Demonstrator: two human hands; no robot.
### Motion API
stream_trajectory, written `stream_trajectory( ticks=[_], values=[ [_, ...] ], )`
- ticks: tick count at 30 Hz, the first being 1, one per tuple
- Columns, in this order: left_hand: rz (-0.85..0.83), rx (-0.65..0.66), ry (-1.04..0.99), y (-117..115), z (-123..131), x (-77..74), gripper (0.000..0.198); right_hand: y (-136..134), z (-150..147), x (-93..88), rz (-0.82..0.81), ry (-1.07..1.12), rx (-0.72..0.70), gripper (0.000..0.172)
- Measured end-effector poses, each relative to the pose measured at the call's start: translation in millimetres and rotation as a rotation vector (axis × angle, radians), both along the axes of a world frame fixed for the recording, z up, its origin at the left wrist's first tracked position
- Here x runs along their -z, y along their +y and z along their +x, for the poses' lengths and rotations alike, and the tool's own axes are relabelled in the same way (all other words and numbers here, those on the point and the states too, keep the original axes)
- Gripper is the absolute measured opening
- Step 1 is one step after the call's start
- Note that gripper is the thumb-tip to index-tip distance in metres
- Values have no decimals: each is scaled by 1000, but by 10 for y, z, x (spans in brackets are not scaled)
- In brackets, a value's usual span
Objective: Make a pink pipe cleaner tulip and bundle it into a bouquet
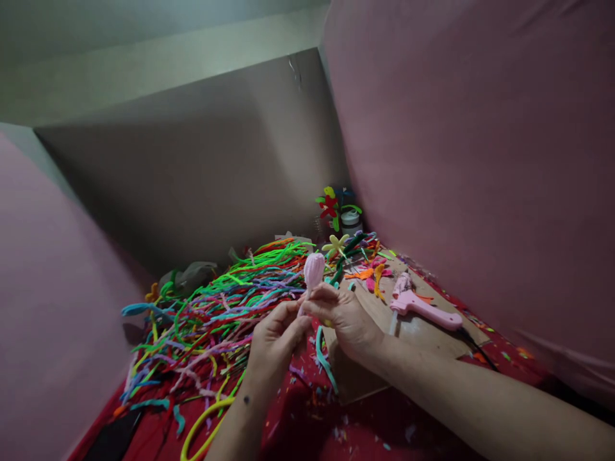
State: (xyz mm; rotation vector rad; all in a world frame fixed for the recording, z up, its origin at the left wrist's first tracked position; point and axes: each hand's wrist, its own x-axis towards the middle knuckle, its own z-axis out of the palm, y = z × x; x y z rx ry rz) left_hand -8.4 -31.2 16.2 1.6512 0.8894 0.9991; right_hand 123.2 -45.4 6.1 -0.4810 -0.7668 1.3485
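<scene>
A light pink pipe-cleaner bud (314,270) stands upright between my two hands, its fuzzy loops gathered at the base into a thin stem. My left hand (278,333) pinches the lower stem between thumb and fingers. Just under the bud, my right hand (343,317) grips the stem with its fingers pressed together. The fingers partly hide the stem's lower part. Behind and left of the hands spreads a large heap of coloured pipe cleaners (240,288).
A pink glue gun (425,308) lies on a brown cardboard sheet (358,371) at right. Finished pipe-cleaner petals (377,278), a yellow flower (335,245) and a lidded jar (351,222) are farther back. Scraps dot the red cloth (298,422). A dark flat object (113,438) lies front left.
</scene>
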Motion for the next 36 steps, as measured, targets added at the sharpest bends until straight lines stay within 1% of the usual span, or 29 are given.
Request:
stream_trajectory(
  ticks=[2, 4, 6, 7, 9, 10, 11, 13, 15, 17, 20, 22, 24, 27, 29, 31, 32, 34, 36],
  values=[
    [229, -127, 130, -25, 21, 57, 17, 6, -8, 2, -35, 27, 9, 18],
    [515, -247, 291, -42, 31, 118, 16, -2, -16, -9, -71, 50, 18, 19],
    [798, -333, 453, -38, 30, 173, 17, -22, -23, -29, -103, 50, 29, 18],
    [913, -362, 514, -30, 27, 195, 17, -33, -25, -40, -121, 41, 28, 18],
    [1058, -387, 576, -13, 22, 220, 16, -53, -29, -58, -155, 23, 26, 18],
    [1082, -380, 577, -9, 21, 221, 17, -58, -30, -63, -164, 17, 24, 18],
    [1070, -363, 561, -10, 23, 214, 17, -60, -30, -65, -163, 13, 20, 19],
    [937, -327, 494, -27, 33, 182, 16, -57, -27, -63, -130, 2, 9, 19],
    [709, -290, 387, -54, 50, 136, 15, -50, -15, -60, -76, -27, -8, 20],
    [439, -248, 230, -80, 68, 85, 16, -45, 5, -64, -37, -80, -28, 21],
    [64, -160, 6, -102, 84, 7, 22, -35, 41, -76, -28, -146, -69, 20],
    [-103, -97, -89, -109, 83, -38, 25, -19, 65, -69, -37, -152, -107, 18],
    [-212, -19, -163, -110, 71, -71, 25, 7, 86, -45, -64, -137, -160, 18],
    [-340, 98, -253, -102, 39, -94, 23, 41, 109, 3, -101, -108, -243, 20],
    [-416, 170, -292, -95, 21, -98, 22, 48, 117, 18, -90, -91, -294, 21],
    [-473, 224, -297, -96, 13, -104, 23, 42, 113, 14, -59, -73, -311, 18],
    [-474, 232, -281, -102, 14, -110, 24, 36, 106, 6, -47, -58, -296, 17],
    [-388, 182, -194, -125, 26, -125, 26, 24, 85, -17, -47, -15, -224, 16],
    [-174, 53, -51, -154, 45, -132, 26, 14, 60, -42, -92, 35, -145, 17]
  ],
)
